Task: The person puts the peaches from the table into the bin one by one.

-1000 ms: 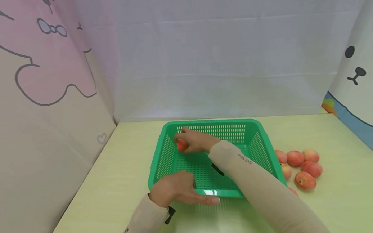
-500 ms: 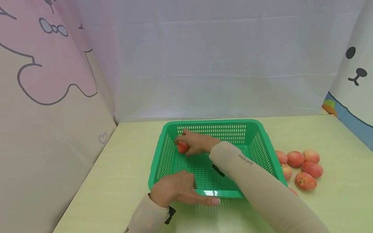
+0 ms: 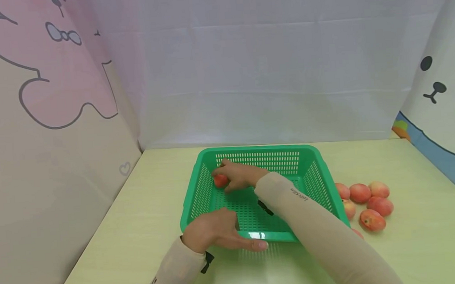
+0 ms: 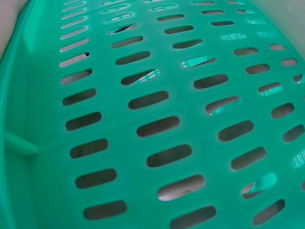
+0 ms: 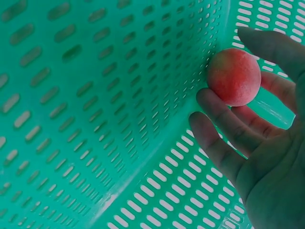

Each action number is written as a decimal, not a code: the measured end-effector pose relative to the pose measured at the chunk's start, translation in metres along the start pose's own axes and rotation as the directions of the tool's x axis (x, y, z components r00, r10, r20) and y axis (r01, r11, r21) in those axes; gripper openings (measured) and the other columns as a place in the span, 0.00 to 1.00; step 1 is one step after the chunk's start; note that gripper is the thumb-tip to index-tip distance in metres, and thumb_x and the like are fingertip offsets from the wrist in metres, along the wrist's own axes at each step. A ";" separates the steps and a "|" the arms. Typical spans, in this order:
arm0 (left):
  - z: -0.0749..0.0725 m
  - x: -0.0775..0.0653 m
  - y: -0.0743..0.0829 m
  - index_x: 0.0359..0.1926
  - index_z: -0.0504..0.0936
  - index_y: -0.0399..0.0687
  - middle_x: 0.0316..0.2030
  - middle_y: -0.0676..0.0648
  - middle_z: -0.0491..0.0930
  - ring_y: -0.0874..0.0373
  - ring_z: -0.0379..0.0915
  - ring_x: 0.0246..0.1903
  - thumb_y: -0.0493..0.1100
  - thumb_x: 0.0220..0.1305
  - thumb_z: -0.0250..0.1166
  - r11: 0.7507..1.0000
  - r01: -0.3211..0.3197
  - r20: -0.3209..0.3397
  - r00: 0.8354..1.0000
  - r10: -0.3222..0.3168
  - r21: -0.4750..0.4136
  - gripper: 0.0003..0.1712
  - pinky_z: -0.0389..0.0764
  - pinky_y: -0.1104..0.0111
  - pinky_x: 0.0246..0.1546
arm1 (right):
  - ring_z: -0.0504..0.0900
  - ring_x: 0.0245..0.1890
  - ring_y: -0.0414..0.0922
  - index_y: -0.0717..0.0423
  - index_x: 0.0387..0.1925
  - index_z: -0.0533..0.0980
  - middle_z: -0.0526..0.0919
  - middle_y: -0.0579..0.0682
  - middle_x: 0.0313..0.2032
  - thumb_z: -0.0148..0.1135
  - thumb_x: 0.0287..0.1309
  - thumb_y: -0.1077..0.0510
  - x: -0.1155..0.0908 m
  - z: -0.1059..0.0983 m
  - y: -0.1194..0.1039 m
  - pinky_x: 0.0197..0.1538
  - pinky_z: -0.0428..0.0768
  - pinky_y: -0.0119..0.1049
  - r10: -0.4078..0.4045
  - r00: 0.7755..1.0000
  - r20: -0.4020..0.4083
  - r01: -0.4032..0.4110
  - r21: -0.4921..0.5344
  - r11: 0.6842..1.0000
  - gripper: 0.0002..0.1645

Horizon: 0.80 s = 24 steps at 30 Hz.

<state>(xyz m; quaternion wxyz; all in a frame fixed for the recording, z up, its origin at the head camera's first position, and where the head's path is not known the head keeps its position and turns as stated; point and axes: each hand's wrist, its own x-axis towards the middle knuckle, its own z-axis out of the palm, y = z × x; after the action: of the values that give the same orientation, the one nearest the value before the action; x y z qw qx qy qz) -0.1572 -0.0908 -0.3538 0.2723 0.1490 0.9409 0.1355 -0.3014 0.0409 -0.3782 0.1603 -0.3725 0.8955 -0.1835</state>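
Note:
A green plastic basket (image 3: 191, 197) with slotted walls stands before me. My left hand (image 3: 218, 230) grips its near rim, thumb along the outside and fingers reaching over to the inside. Slotted basket wall (image 4: 157, 109) fills the left wrist view. Inside, at the far left corner, my right hand (image 3: 237, 175) is around a small round red fruit (image 3: 220, 181), peach-like in look. In the right wrist view this fruit (image 5: 233, 76) sits close to the wall. The right fingers (image 5: 224, 114) lie loosely beside and behind it, and the thumb stands apart from it.
Several red and yellow fruits (image 3: 372, 220) lie on the pale yellow table (image 3: 145, 213) to the right of the basket. Part of that group is hidden by the basket and right sleeve. A white curtain (image 3: 263, 82) hangs behind; printed cloths flank both sides.
The right hand has lowered the fruit slightly toward the basket's floor and far left corner, and its thumb has moved away from the fruit. The left hand has stayed on the rim.

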 end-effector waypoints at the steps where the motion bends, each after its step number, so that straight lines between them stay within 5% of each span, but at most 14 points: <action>1: 0.000 0.000 0.000 0.34 0.82 0.48 0.29 0.53 0.79 0.61 0.77 0.32 0.86 0.51 0.68 1.000 -0.003 -0.003 1.000 0.003 -0.005 0.44 0.78 0.61 0.32 | 0.77 0.60 0.51 0.53 0.75 0.72 0.68 0.58 0.64 0.74 0.65 0.62 0.000 0.000 0.000 0.63 0.79 0.46 0.004 1.000 0.003 -0.004 -0.001 1.000 0.39; 24: 0.001 0.001 -0.002 0.31 0.81 0.49 0.25 0.53 0.76 0.60 0.75 0.28 0.86 0.49 0.69 0.999 -0.011 -0.015 1.000 0.011 -0.039 0.44 0.76 0.62 0.29 | 0.75 0.63 0.53 0.52 0.76 0.71 0.67 0.60 0.68 0.75 0.65 0.60 -0.002 -0.007 -0.001 0.65 0.77 0.50 0.011 1.000 -0.001 -0.011 0.026 1.000 0.40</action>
<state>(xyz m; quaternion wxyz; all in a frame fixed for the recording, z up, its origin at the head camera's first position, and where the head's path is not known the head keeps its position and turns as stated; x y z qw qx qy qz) -0.1577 -0.0924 -0.3558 0.2676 0.1478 0.9392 0.1567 -0.3027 0.0431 -0.3717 0.1655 -0.3654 0.8951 -0.1945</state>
